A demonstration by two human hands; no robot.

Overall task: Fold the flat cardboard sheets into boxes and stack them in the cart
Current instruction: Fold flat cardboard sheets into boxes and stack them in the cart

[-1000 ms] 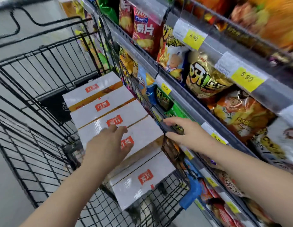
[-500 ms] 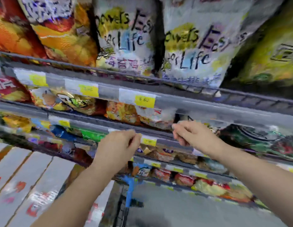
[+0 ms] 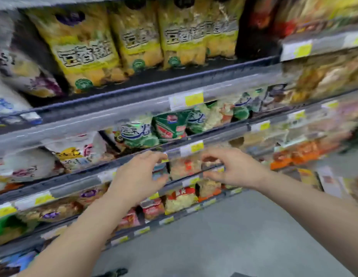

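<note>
Raised empty before the snack shelves (image 3: 134, 92), the left hand (image 3: 138, 176) and right hand (image 3: 232, 166) are held loosely curled around nothing, apparently between boxes, while no cardboard sheet or cart is shown; yellow snack bags (image 3: 82, 47) hang at eleven o'clock.

Both bare arms are stretched out forward and up, coming in from the bottom corners and angling toward each other, so the hands end up close together near the middle with a gap between them. Left hand (image 3: 139, 176) is seen from the back, wrist straight, fingers loosely curled forward with the thumb sticking out underneath toward the right, nothing in its grip. Right hand (image 3: 232, 166) is also back-up, fingers bent and hanging down a bit like a loose claw, thumb low and pointing left, and it holds nothing either. Everything's a bit motion-blurred, so finer finger detail is hard to make out.
</note>
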